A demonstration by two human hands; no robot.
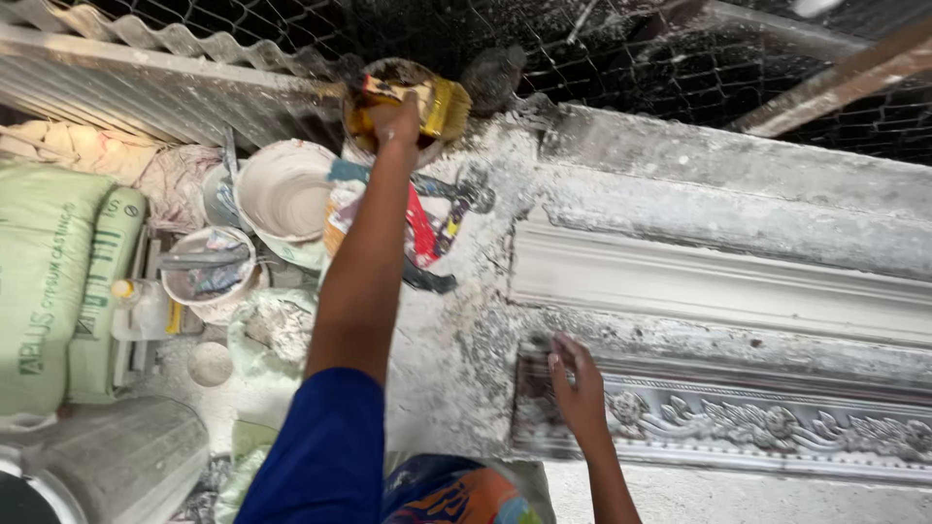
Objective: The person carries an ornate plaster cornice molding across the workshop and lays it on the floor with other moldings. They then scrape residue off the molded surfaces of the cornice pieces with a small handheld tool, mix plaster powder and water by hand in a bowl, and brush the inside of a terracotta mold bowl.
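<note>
My left hand (393, 121), on an arm in a blue sleeve, reaches far forward and grips a wide brush (442, 105) with a yellow ferrule. The brush lies over a round, stained tin (388, 73) at the back of the bench. My right hand (578, 388) rests with fingers spread on the left end of a long carved mould (767, 427) with a leafy relief pattern. It holds nothing.
A plain white cornice length (718, 281) lies behind the carved mould. Left of my arm stand a white bucket (282, 189), a small tub of tools (209, 267), green sacks (44, 281) and a grey container (116, 456). Corrugated sheet (146, 92) and wire mesh (631, 58) close the back.
</note>
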